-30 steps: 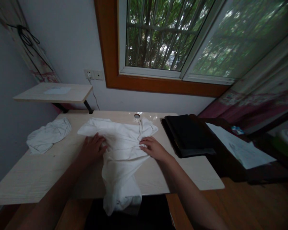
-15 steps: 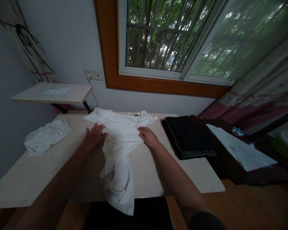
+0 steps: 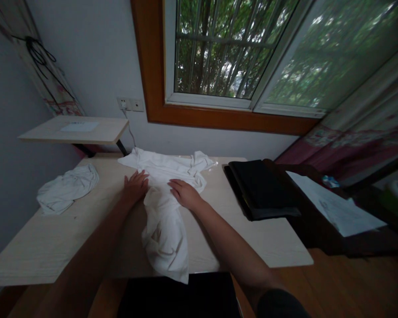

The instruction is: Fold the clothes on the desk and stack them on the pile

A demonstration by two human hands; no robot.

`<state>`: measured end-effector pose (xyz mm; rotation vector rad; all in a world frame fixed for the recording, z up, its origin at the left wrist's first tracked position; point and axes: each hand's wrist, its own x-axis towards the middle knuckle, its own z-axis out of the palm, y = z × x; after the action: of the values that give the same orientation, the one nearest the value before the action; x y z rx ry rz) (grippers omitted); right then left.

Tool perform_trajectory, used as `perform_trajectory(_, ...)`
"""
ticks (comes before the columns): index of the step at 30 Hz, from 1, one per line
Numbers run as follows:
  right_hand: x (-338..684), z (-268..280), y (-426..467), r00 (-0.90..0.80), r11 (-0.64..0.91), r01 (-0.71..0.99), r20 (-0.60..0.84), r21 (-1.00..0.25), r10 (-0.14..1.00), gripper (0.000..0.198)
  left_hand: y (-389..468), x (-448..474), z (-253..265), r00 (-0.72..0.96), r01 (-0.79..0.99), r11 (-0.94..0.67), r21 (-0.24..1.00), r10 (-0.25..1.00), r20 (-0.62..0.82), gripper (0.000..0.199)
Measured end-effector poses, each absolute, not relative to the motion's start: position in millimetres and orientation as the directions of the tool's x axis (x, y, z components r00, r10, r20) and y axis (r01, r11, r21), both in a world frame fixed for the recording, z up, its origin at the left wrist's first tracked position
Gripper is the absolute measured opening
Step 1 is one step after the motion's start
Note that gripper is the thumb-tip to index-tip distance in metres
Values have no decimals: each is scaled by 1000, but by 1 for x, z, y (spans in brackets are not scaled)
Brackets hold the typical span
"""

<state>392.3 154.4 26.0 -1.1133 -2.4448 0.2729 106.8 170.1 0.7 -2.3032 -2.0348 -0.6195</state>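
A rumpled white shirt [image 3: 167, 229] lies lengthwise on the pale wooden table [image 3: 272, 247]. Two sleeve-like ends spread at its far side, and the bunched near end hangs slightly over the front edge. My left hand [image 3: 135, 185] rests at the shirt's left edge, fingers spread and partly on the fabric. From the right, my right hand [image 3: 184, 193] lies on top of the shirt's middle with its fingers stretched out. Fabric under both palms is hidden. At the table's left is a second crumpled white cloth [image 3: 68, 187], untouched.
A black folder [image 3: 260, 185] lies at the table's right side. Beyond it, a paper sheet [image 3: 333, 203] rests on a dark surface. A small raised shelf [image 3: 106, 130] stands at the back left, below a wall socket [image 3: 130, 104]. The window [image 3: 232, 48] is behind the table.
My right hand has moved left from the shirt's right edge onto its middle, and the right side is folded inward. The hanging near end sits a little higher. My left hand has barely shifted.
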Motion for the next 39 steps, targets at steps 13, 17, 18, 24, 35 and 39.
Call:
perform_trajectory(13, 417, 40, 154, -467, 436, 312, 263, -844, 844, 15, 174, 96, -9, 236, 896, -360, 262, 883, 406, 39)
perform_trajectory(17, 475, 65, 133, -242, 158, -44, 164, -986, 956, 19, 172, 99, -5, 215, 898, -343, 277, 890, 402, 40)
perform_trajectory(18, 491, 72, 128, -213, 134, -83, 149, -987, 966, 18, 171, 100, -4, 215, 898, -343, 276, 888, 406, 40)
perform_trajectory(24, 573, 92, 103, 60, 149, -137, 142, -979, 988, 23, 170, 104, -5, 209, 906, -345, 245, 867, 452, 39)
perform_trajectory(35, 562, 102, 96, 159, 377, 391, 465, -840, 871, 34, 171, 104, -10, 220, 888, -380, 258, 845, 488, 37)
perform_trajectory(39, 527, 92, 103, -197, 467, 540, 434, -700, 879, 29, 166, 109, -6, 196, 884, -363, 294, 859, 473, 38)
